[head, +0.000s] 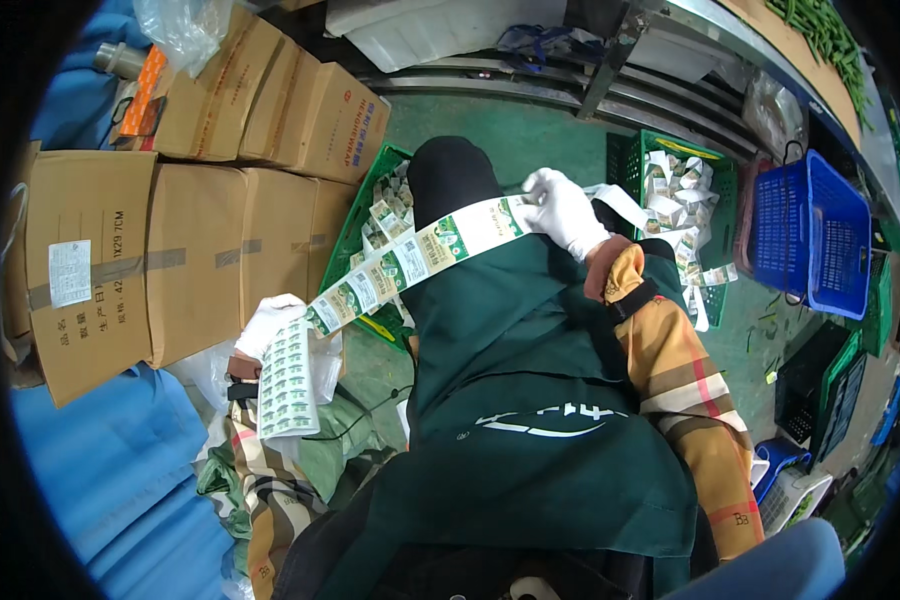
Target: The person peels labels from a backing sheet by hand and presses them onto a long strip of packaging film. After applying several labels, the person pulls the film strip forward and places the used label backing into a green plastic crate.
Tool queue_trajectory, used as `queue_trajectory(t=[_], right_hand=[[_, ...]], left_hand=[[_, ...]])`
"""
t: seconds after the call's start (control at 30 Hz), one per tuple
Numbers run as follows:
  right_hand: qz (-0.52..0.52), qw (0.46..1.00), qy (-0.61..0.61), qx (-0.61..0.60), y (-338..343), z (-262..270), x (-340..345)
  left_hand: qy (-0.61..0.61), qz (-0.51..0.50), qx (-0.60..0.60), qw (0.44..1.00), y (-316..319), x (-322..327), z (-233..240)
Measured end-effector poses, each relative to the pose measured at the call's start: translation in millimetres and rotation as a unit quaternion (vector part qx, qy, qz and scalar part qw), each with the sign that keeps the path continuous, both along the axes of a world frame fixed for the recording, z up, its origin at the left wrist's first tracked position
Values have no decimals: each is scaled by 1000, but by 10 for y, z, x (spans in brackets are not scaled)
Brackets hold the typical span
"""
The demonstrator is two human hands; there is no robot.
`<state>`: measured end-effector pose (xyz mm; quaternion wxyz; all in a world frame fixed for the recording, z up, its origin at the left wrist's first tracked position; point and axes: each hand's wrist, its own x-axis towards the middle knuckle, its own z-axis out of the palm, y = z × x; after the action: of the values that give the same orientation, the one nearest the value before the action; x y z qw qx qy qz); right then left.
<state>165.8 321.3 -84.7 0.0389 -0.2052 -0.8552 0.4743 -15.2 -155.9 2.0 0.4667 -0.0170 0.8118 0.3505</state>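
Note:
A strip of printed labels [412, 262] stretches across my lap, over the dark green apron [510, 337]. My left hand [272, 324], in a white glove, grips its lower left end together with a sheet of small green stickers [288, 382] that hangs down. The white-gloved right hand [559, 210] pinches the strip near its upper right end. Beyond that hand a white length of strip runs toward a green plastic crate [720, 300] heaped with label strips [679, 195]. Another green crate [337, 266] with more label strips [390, 206] stands at the left, partly behind the held strip.
Cardboard boxes [195, 255] are stacked at the left beside blue fabric [105, 450]. A blue plastic basket [810, 232] and dark crates [814, 382] stand at the right. Metal rails [487, 82] and a table with green vegetables [825, 45] lie beyond.

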Motion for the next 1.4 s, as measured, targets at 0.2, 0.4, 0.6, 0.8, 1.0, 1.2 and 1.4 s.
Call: queue_trajectory(t=[0.2,0.4,0.6,0.8,1.0,1.2,1.4], right_hand=[[18,985,55,-165,-156,153,32],[146,969,66,-190,-690,1173,-118],[60,938,107,-323,-760,1550,-411],[2,900,176,-399,-678,1477,-428],[-34,944,274,-180,-637,1521,-310],[-177,923,204,-273,-189,785,-64],[-206,903,85,-367,-46,249,352]], left_hand=[[61,74,101,990,195,41,307],[158,67,253,952,1652,184,1086],[254,-23,253,933,2390,295,1136],[280,-81,253,922,2591,307,1061],[261,-83,245,930,2642,322,964],[141,-188,144,961,2692,439,529],[158,-288,57,943,2548,463,249]])
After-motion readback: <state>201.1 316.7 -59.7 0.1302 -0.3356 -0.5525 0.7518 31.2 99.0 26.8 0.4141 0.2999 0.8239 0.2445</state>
